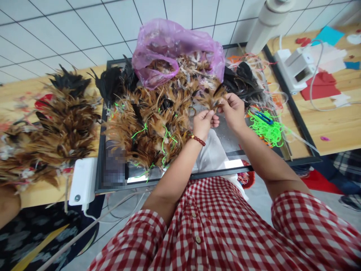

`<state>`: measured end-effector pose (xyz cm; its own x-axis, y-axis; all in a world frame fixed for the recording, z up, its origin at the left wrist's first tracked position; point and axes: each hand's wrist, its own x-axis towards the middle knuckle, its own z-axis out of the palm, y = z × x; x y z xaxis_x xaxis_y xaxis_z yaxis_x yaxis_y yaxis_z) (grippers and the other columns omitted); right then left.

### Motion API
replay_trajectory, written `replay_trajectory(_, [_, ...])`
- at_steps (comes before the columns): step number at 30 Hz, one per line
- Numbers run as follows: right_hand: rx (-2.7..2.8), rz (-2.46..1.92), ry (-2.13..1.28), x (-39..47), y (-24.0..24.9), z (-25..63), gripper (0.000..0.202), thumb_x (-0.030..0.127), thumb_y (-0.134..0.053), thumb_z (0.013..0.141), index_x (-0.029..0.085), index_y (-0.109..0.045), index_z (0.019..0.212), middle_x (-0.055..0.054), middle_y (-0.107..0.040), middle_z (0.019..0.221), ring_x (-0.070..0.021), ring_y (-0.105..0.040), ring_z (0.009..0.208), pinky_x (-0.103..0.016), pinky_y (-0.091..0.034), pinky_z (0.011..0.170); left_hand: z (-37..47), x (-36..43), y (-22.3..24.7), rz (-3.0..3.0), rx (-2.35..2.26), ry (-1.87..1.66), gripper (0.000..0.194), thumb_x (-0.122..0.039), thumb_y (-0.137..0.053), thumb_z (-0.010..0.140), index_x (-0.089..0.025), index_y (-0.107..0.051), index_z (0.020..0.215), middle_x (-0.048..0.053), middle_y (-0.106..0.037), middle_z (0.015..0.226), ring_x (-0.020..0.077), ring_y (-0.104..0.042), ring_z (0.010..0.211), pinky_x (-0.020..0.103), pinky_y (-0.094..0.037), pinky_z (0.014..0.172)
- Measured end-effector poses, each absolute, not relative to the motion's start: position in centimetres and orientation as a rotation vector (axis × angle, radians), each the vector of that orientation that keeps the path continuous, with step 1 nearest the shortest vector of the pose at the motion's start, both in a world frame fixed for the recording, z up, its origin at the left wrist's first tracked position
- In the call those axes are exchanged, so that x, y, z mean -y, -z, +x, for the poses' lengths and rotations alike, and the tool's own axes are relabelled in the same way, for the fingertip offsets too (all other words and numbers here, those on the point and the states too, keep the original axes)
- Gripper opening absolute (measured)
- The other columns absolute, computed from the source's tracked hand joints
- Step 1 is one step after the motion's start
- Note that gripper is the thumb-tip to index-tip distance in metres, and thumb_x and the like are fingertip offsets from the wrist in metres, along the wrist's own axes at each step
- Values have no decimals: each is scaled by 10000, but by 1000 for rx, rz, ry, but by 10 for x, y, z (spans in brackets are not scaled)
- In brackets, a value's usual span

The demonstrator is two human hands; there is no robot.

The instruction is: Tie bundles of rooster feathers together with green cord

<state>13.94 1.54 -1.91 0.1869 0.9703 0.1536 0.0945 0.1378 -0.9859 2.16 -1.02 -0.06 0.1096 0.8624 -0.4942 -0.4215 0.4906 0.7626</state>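
Observation:
Close together over the dark-framed tray, my left hand and my right hand both pinch the base of a small bunch of brown feathers. Its tips point up and away from me. To the left lies a large heap of brown feathers, with bright green ties showing among them. Behind my hands a purple plastic bag gapes toward me, with loose feathers spilling out. Black feathers lie just right of the bag, and more black feathers sit at its left.
Right of my forearm are a pile of green cords and a blue cutter. The black tray frame borders the work area. A white power bank, a power strip and cables sit nearby. A co-worker's arm shows at left.

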Motion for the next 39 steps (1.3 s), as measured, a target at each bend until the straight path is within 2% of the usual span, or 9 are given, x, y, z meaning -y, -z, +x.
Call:
replay_trajectory(5, [1210,-1272,-838,-17,22,141,497,715,-657,831,250,-494,765,-4,-510,748,-156,-532,735,-284,-441,628,23,11,0,533,-1085,-972,279,-189,-728,900,-150,-586,664,-51,-578,551,33,-514,452,145,-423,497])
replay_trajectory(12, [1115,-1255,-1021,-15,17,135,498,714,-774,727,248,-612,799,12,-544,670,-127,-498,611,-271,-430,577,18,9,-4,466,-1047,-1071,324,-202,-647,963,-163,-542,658,-72,-499,528,24,-449,433,156,-361,468])
replay_trajectory(18, [1044,-1146,-1415,-11,10,134,298,387,-868,644,204,-656,747,-5,-644,697,-107,-553,594,-255,-481,577,16,5,-3,347,-1033,-1142,268,-314,-702,938,-167,-600,739,-73,-487,545,30,-452,466,163,-365,499])
replay_trajectory(22, [1068,-1075,-1519,-9,9,137,302,272,-844,619,208,-699,875,-29,-716,842,-153,-663,737,-296,-565,691,15,3,-1,269,-1036,-1208,255,-274,-633,985,-172,-585,756,-71,-492,564,29,-464,492,160,-384,550])
replay_trajectory(25, [1107,-1120,-1333,-14,14,142,432,302,-845,644,262,-696,1047,-36,-730,1069,-177,-679,870,-307,-571,730,14,1,-2,195,-1018,-1254,243,-229,-567,1018,-174,-567,781,-72,-495,579,25,-469,501,157,-391,571])
replay_trajectory(28, [1140,-1246,-976,-20,21,148,414,385,-817,728,290,-679,1107,-42,-699,1168,-203,-660,987,-312,-558,762,12,1,-4,158,-1026,-1275,244,-252,-587,1013,-175,-549,784,-77,-489,584,21,-470,505,156,-389,573])
replay_trajectory(31, [1173,-1308,-779,-21,21,152,290,434,-784,788,265,-710,1011,-42,-689,1008,-210,-646,948,-332,-542,783,13,1,-2,168,-1036,-1275,268,-292,-647,980,-174,-551,759,-77,-498,588,26,-474,511,168,-406,589])
replay_trajectory(33, [1270,-1297,-832,-18,16,152,249,447,-816,773,244,-732,889,-32,-669,878,-196,-629,858,-338,-528,778,16,1,1,218,-1043,-1267,258,-281,-656,971,-172,-578,751,-73,-515,587,34,-482,514,179,-409,590])
replay_trajectory(39, [1408,-1186,-1015,-10,10,145,385,564,-908,663,222,-730,677,-19,-623,737,-161,-574,733,-317,-493,729,22,5,8,431,-1095,-1193,308,-171,-615,974,-160,-575,669,-71,-536,546,35,-481,469,180,-383,533])
